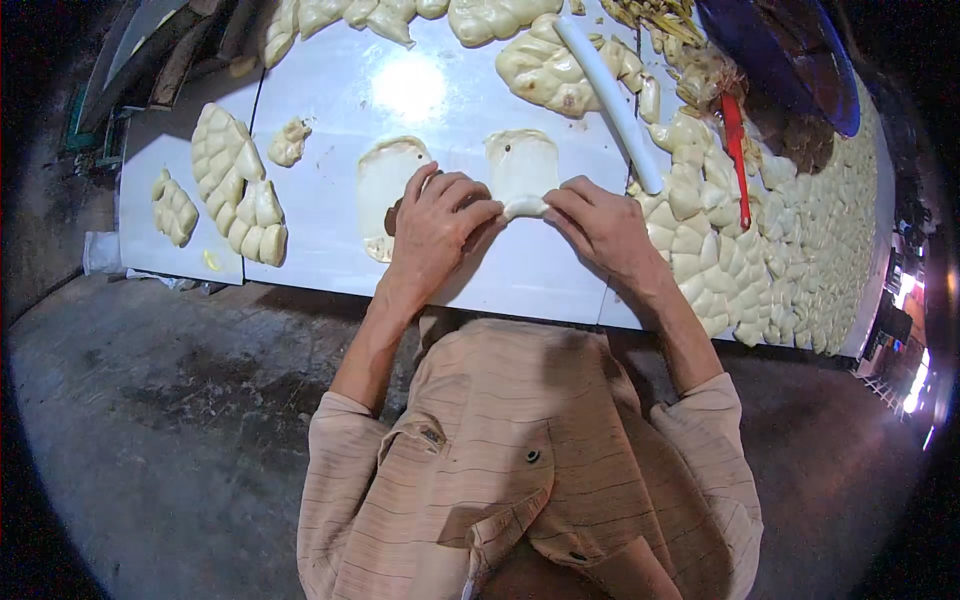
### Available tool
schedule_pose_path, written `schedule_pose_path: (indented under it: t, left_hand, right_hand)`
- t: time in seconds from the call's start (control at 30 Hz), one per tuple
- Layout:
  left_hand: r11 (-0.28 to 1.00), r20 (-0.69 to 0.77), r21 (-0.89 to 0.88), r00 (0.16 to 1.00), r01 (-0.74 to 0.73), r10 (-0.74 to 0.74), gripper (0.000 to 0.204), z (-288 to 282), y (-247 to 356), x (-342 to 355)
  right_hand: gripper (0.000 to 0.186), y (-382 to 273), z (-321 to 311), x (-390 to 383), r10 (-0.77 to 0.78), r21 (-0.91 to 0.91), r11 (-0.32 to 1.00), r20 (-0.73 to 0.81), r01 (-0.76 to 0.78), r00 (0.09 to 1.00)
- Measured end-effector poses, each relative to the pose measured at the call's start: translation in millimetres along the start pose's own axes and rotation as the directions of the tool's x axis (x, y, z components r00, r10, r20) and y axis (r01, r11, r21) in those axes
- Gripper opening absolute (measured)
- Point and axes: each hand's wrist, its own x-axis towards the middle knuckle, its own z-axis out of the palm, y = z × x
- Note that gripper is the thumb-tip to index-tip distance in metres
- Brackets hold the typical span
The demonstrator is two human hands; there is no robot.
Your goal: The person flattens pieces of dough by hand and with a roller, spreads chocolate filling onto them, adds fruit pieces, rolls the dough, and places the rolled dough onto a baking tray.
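Note:
A thin, pale dough sheet (523, 165) lies on the white tabletop in front of me, with a small dark spot near its far edge. Its near edge is rolled into a thick lip. My left hand (440, 220) pinches the left end of this lip, and my right hand (598, 222) pinches the right end. Just left of it is a second flattened dough sheet (376, 175), also with a dark spot. A dark brown lump (392, 217) on that sheet is partly hidden behind my left hand.
Dough lumps (228, 160) lie in clusters at left, with more dough (545, 70) at the back. Many dough pieces (720, 270) cover the right side. A white rod (610, 105) rests at the back right, near a red-handled tool (736, 150) and a blue-rimmed basin (835, 70).

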Motion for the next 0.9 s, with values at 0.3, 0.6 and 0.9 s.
schedule_pose_path:
  t: [0.3, 0.6, 0.9]
  left_hand:
    - [0.997, -0.074, 0.0, 0.994, 0.08, -0.079, 0.022, 6, 8, -2]
    - [0.997, -0.048, 0.071, 0.998, 0.041, -0.038, 0.032, 1, 8, 5]
    - [0.997, 0.123, -0.037, 0.99, 0.067, -0.062, 0.019, 1, 0, 22]
  right_hand:
    - [0.016, -14, 11, 6, 0.105, -0.046, 0.992, -0.258, -0.121, 0.96]
    - [0.027, -9, 1, 5, 0.055, -0.02, 0.998, -0.151, -0.059, 0.987]
    - [0.021, 1, -7, 18, 0.124, 0.136, 0.982, 0.04, -0.129, 0.991]
